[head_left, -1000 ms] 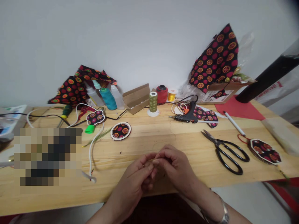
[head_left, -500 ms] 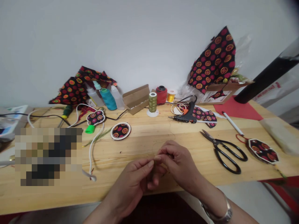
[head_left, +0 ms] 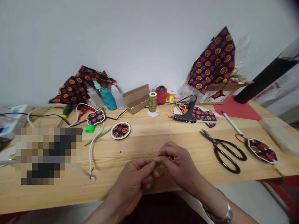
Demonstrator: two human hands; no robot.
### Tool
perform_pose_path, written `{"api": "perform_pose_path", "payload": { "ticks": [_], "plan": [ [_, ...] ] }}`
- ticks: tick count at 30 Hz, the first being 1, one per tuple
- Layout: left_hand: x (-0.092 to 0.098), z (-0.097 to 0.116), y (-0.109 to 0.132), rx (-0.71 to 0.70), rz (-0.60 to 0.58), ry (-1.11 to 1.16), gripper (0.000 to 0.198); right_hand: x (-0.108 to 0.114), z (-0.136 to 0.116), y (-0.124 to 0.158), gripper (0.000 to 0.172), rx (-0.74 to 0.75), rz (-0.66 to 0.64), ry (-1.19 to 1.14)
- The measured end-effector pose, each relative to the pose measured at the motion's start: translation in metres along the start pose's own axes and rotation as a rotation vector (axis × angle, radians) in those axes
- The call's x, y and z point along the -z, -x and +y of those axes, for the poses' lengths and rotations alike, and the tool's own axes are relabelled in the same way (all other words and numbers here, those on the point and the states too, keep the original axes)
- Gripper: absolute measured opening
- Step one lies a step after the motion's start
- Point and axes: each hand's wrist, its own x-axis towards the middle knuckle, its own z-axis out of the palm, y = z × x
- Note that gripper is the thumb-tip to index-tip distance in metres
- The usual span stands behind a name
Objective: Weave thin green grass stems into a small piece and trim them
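Note:
My left hand (head_left: 140, 175) and my right hand (head_left: 178, 165) meet over the front edge of the wooden table, fingertips touching. Both are closed in a pinch on a fine thread (head_left: 154, 145), whose faint loose end curls over the wood just beyond my fingers. What lies between the fingertips is mostly hidden. Ahead to the left rests a round fabric-covered piece (head_left: 120, 131) with a pale rim. Black-handled scissors (head_left: 225, 151) lie partly spread to the right of my right hand. A spool of olive thread (head_left: 153, 102) stands upright farther back.
At the back are a teal thread cone (head_left: 108, 99), an open cardboard box (head_left: 137, 101), a red thread cone (head_left: 161, 95) and a glue gun (head_left: 187, 115). An octagonal fabric piece (head_left: 263, 150) lies right, a flower-shaped one (head_left: 95, 118) left beside a white cord (head_left: 90, 155).
My fingers have shifted slightly at the pinch, and the left hand's lower fingers are curled closer in. The objects on the table stay where they were.

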Motion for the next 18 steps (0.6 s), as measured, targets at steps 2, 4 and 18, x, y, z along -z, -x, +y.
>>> {"api": "perform_pose_path", "payload": {
  "ticks": [2, 4, 18],
  "plan": [
    [0.001, -0.001, 0.000, -0.003, 0.018, -0.016, 0.016, -0.001, -0.001, 0.001, 0.018, -0.004, -0.007, -0.002],
    [0.002, -0.001, -0.002, -0.010, 0.028, -0.041, 0.015, -0.002, -0.002, 0.001, 0.017, -0.005, -0.017, -0.018],
    [0.012, 0.026, 0.039, -0.626, 0.394, -0.833, 0.010, 0.051, 0.032, 0.008, 0.013, 0.120, -0.036, 0.452]
  ]
}}
